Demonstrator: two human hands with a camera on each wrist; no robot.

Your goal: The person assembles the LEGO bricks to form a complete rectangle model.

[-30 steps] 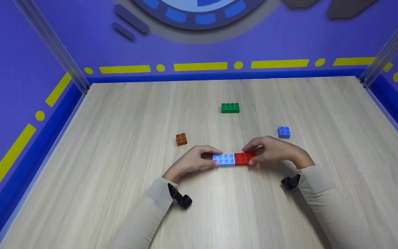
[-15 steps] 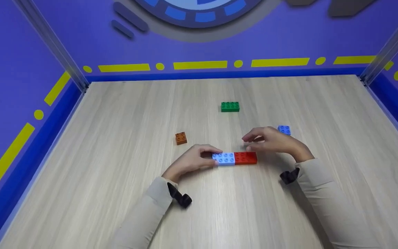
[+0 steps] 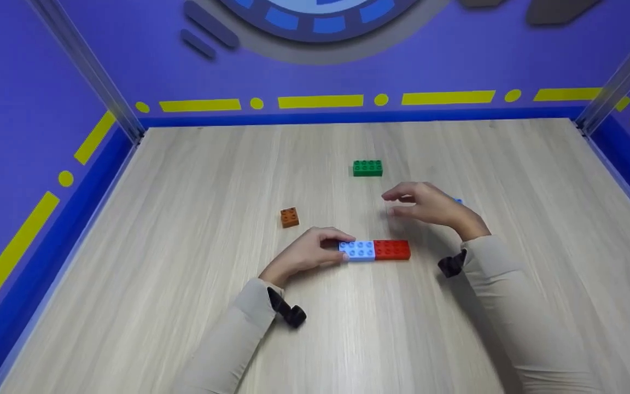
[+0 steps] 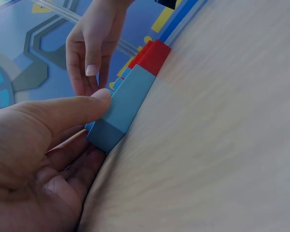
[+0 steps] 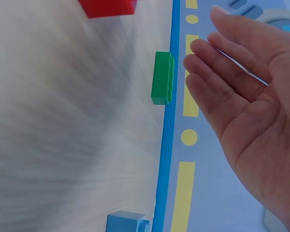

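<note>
My left hand [image 3: 309, 250] pinches the left end of a light blue toy brick [image 3: 360, 250] between thumb and fingers; the left wrist view shows the thumb on the brick's side [image 4: 128, 101]. A red brick [image 3: 392, 250] of like size sits end to end against it, both flat on the table with studs up. My right hand [image 3: 427, 205] hovers beyond the red brick, holding nothing, its fingers loosely extended. In the right wrist view the palm [image 5: 251, 111] is bare. A green brick [image 3: 367, 168] lies farther back, ahead of the right hand.
An orange-brown brick [image 3: 289, 217] with a few studs lies beyond the left hand. A small blue brick [image 5: 125, 222] is mostly hidden behind the right wrist in the head view. The wooden table [image 3: 211, 180] ends at blue-purple walls [image 3: 315, 76] with yellow markings.
My right hand has let go of the red brick and moved away from it, farther back over the table. The left hand keeps its hold on the light blue brick.
</note>
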